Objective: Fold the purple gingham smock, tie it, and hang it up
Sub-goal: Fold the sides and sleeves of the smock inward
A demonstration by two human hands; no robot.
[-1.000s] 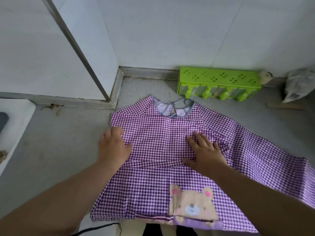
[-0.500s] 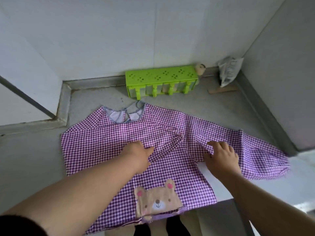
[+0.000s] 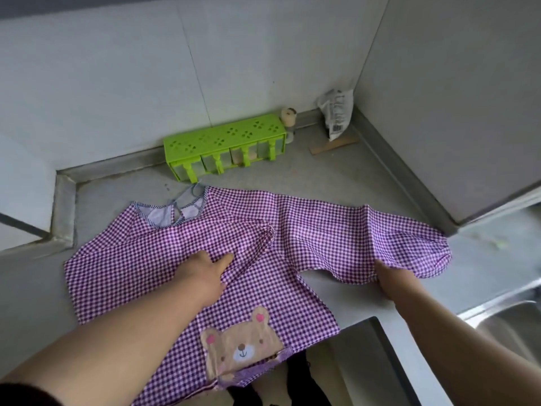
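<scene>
The purple gingham smock point(image 3: 131, 273) lies front up on the grey counter point(image 3: 35, 288), its neck opening point(image 3: 169, 212) toward the wall and its bear pocket point(image 3: 243, 347) at the near edge. One sleeve point(image 3: 251, 238) is folded across the chest. My left hand point(image 3: 205, 271) presses flat on the middle of the smock, fingers straight, beside that folded sleeve. The other sleeve point(image 3: 409, 244) stretches out to the right. My right hand point(image 3: 392, 276) holds its lower edge near the cuff, fingers hidden under the slightly raised cloth.
A green plastic rack point(image 3: 225, 142) stands against the back wall just beyond the neck. A small bottle point(image 3: 288, 117), a plastic bag point(image 3: 336, 115) and a wooden strip point(image 3: 333, 146) sit in the back right corner. A steel sink point(image 3: 512, 320) lies at the right.
My right hand has slid from the smock's middle out along the right sleeve and taken hold near the cuff. My left hand moved to the centre and stays pressing there.
</scene>
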